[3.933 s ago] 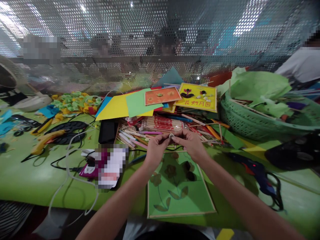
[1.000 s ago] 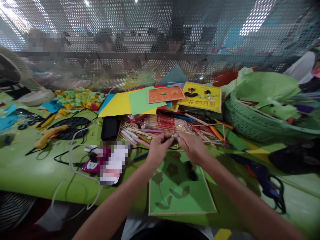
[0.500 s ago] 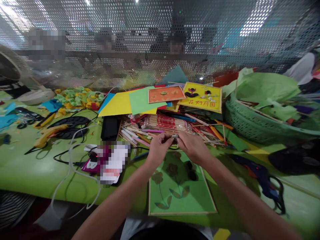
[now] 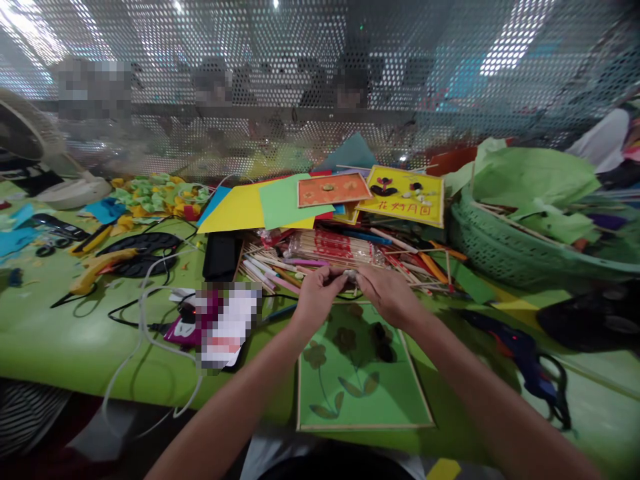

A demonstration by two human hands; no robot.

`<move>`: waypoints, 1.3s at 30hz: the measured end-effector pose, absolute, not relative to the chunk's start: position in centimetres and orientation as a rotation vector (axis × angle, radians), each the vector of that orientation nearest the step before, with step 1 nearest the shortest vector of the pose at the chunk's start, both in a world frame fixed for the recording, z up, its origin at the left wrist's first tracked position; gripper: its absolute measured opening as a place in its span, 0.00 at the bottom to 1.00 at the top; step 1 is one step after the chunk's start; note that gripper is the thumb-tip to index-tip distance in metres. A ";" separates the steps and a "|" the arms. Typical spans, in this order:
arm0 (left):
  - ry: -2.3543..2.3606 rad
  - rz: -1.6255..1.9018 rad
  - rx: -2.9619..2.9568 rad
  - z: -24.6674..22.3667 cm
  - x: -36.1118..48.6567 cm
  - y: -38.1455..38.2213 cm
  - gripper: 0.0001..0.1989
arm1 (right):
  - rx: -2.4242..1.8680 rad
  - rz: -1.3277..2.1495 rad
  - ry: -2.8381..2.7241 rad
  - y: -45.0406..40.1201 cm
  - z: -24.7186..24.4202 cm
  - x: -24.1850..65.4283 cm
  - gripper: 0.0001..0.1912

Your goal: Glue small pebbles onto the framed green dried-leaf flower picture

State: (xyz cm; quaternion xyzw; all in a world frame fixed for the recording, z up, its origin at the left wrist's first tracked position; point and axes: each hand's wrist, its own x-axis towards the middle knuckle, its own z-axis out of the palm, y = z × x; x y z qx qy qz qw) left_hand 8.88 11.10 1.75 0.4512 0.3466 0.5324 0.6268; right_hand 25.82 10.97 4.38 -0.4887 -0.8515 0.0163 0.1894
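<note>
My left hand (image 4: 320,293) and my right hand (image 4: 385,291) meet above the top edge of a framed green picture (image 4: 370,407). Between their fingertips is a small whitish-grey piece (image 4: 350,274), too small to name, pinched from both sides. The picture lies flat, with flower shapes (image 4: 315,355), leaf shapes and thin stems on it. Dark petal-like pieces (image 4: 384,343) sit at its upper right, partly in shadow. Beyond my hands is a heap of thin sticks and pens (image 4: 265,267), with sticks in red-banded plastic wrap (image 4: 335,245).
Framed orange (image 4: 333,193) and yellow (image 4: 400,210) pictures lean at the back. A green basket (image 4: 500,240) and a blue glue gun (image 4: 530,363) are on the right. A phone (image 4: 230,327), a yellow glue gun (image 4: 100,270), cables and a fan (image 4: 75,187) are on the left.
Both hands stay in nearly the same place, fingertips together. The small whitish piece shows slightly more between them. The view has shifted very slightly.
</note>
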 end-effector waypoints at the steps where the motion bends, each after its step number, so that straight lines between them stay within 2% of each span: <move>1: 0.793 1.219 1.043 1.7 8.9 11.1 0.16 | -1.380 0.035 -2.408 11.0 4.4 25.8 0.19; 18: 0.868 1.229 1.158 1.3 8.9 11.2 0.11 | -1.487 -0.017 -2.380 10.9 3.6 25.4 0.17; 28: 0.837 1.251 1.117 1.3 8.9 11.1 0.12 | -1.404 0.319 -2.295 11.0 4.4 25.6 0.17; 39: 0.935 1.287 1.259 1.1 9.0 10.9 0.08 | -1.516 0.412 -2.283 11.0 4.2 25.1 0.17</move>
